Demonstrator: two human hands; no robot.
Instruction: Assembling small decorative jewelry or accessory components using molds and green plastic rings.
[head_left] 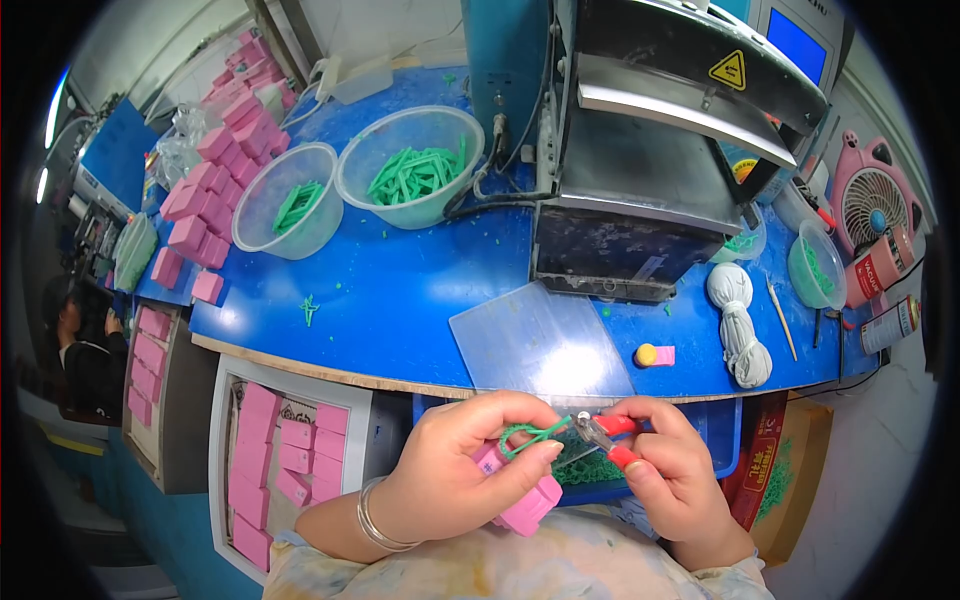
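My left hand is closed, with a thin green looped piece pinched between thumb and fingers. A pink block shows beneath the same hand; whether the palm grips it or it rests below is hidden. My right hand is wrapped around small cutting pliers with red handles. The pliers' jaws are at the right end of the green piece. Under both hands stands a blue tray with green bits in it.
A clear sheet lies at the table's front edge. Behind are two bowls of green pieces, stacked pink blocks and a black machine. White cloth and a yellow-capped item lie right. An open drawer holds pink blocks.
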